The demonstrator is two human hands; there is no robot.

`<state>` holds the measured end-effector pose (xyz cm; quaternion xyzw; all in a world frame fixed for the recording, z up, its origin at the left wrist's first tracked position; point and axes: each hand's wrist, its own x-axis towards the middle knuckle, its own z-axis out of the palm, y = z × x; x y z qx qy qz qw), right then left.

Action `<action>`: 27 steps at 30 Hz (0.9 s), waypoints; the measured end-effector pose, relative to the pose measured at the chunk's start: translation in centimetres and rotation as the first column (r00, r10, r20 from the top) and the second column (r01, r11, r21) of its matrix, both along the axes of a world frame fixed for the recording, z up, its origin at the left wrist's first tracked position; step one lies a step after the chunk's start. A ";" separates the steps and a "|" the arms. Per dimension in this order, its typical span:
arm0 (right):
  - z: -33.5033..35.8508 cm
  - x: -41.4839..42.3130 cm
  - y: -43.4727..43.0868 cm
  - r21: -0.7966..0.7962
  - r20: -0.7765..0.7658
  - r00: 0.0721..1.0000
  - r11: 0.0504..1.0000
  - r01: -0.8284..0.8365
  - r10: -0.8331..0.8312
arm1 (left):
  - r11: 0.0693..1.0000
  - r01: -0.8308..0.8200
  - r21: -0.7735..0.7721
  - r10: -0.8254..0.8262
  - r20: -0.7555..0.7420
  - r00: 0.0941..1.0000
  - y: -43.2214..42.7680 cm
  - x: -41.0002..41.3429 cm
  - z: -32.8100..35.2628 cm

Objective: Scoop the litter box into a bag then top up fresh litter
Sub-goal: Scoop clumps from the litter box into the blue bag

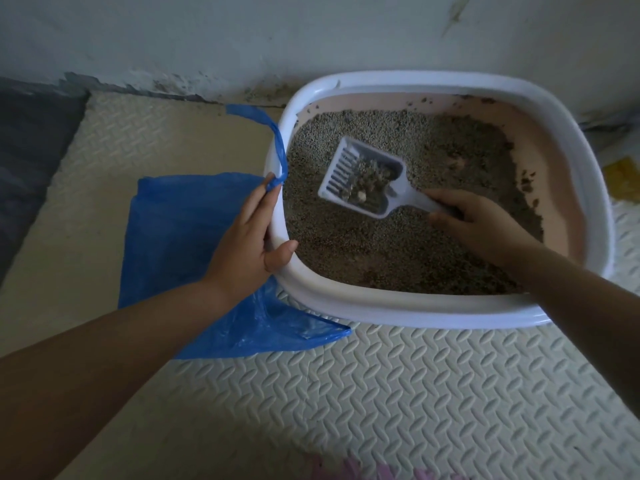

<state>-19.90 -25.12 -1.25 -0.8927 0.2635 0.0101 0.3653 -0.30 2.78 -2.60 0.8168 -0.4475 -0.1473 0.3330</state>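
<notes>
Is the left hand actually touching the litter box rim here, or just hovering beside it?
Touching. The head view shows the left hand wrapped on the litter box rim, thumb hooked over its inner edge, with the blue bag handle looped at the fingertips.

My white-rimmed plastic litter box with a pink inner wall (585, 202) holds grey granular litter (346, 244), thin towards its right side. My pale slotted plastic scoop (363, 178) sits over the litter near the box's middle, carrying a few clumps. My blue plastic bag (180, 244) lies flat against the box's left side, one handle draped over the rim.
</notes>
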 end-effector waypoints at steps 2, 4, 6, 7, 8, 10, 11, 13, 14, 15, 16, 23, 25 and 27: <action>0.1 -0.4 0.4 -0.036 -0.031 0.999 0.999 -0.021 0.020 | 1.000 0.001 0.007 -0.001 0.012 1.000 0.0 0.0 0.1; 0.2 -0.9 0.8 -0.012 -0.036 0.999 1.000 0.026 -0.026 | 1.000 0.004 0.010 -0.004 0.016 1.000 -0.1 0.0 0.1; 0.2 -1.3 1.3 0.020 -0.065 0.994 0.995 0.094 -0.093 | 1.000 0.005 0.008 -0.005 0.003 1.000 -0.1 0.0 0.2; 0.2 -1.5 1.5 0.028 -0.090 0.990 0.993 0.115 -0.112 | 1.000 0.005 0.008 -0.005 -0.001 1.000 -0.1 0.0 0.2; 0.2 -1.7 1.6 0.034 -0.111 0.986 0.991 0.129 -0.125 | 1.000 0.004 0.010 -0.004 -0.001 1.000 -0.1 0.0 0.2; 0.6 -2.4 1.6 0.035 -0.142 0.981 0.989 0.141 -0.134 | 1.000 -0.003 0.023 0.003 0.003 1.000 0.0 0.1 0.3; 1.0 -2.7 1.3 0.025 -0.154 0.979 0.990 0.140 -0.135 | 1.000 -0.007 0.028 0.007 0.002 1.000 0.0 0.1 0.3; 1.8 -3.6 0.2 -0.044 -0.179 0.976 0.992 0.115 -0.121 | 1.000 -0.009 0.028 0.009 0.008 1.000 0.1 -0.1 0.3; 2.4 -4.0 -0.6 -0.083 -0.193 0.975 0.992 0.099 -0.114 | 1.000 -0.009 0.022 0.008 0.019 1.000 0.1 -0.2 0.3; 2.9 -4.3 -1.4 -0.101 -0.203 0.973 0.991 0.090 -0.109 | 1.000 -0.010 0.017 0.010 0.033 0.999 0.1 -0.3 0.3; 3.4 -4.5 -2.2 -0.087 -0.202 0.973 0.992 0.093 -0.109 | 1.000 -0.016 0.014 0.016 0.044 0.999 0.0 -0.4 0.4; 5.8 -5.1 -7.7 -0.253 -0.336 0.939 0.967 -0.014 -0.074 | 0.999 -0.035 -0.001 0.035 0.004 0.999 0.0 -0.7 0.4; 6.2 -4.9 -8.9 -0.265 -0.392 0.919 0.961 -0.076 -0.036 | 0.999 -0.048 0.001 0.048 0.009 0.999 -0.1 -0.9 0.2; 6.7 -4.5 -9.8 -0.272 -0.421 0.907 0.952 -0.138 0.011 | 0.997 -0.064 0.045 0.063 0.033 0.997 -0.3 -1.0 0.3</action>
